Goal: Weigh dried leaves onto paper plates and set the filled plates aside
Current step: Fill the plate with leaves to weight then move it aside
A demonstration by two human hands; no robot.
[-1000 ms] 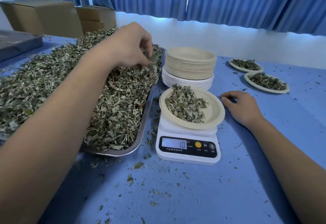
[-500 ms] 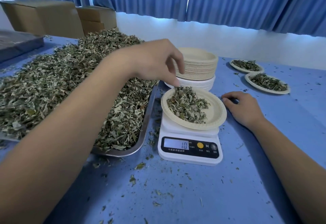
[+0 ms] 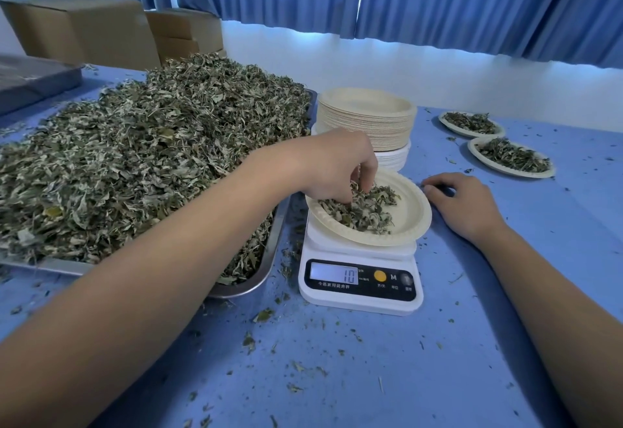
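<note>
A cream paper plate (image 3: 413, 217) sits on a white digital scale (image 3: 360, 284) whose display reads 10. A small heap of dried leaves (image 3: 369, 213) lies on the plate. My left hand (image 3: 332, 168) reaches down onto that heap, its curled fingertips in the leaves. My right hand (image 3: 463, 201) rests on the blue table just right of the plate, fingers loosely bent, holding nothing. A metal tray (image 3: 263, 277) piled high with dried leaves (image 3: 135, 164) stands to the left of the scale.
A tall stack of empty paper plates (image 3: 367, 119) stands behind the scale. Two filled plates (image 3: 510, 158) (image 3: 471, 124) lie at the back right. Cardboard boxes (image 3: 84, 29) stand at the back left. Leaf crumbs litter the blue table (image 3: 337, 377).
My left hand came from the tray, crossed to the scale and dropped its fingertips into the leaves on the plate. The right hand stayed put. The display still reads 10.
</note>
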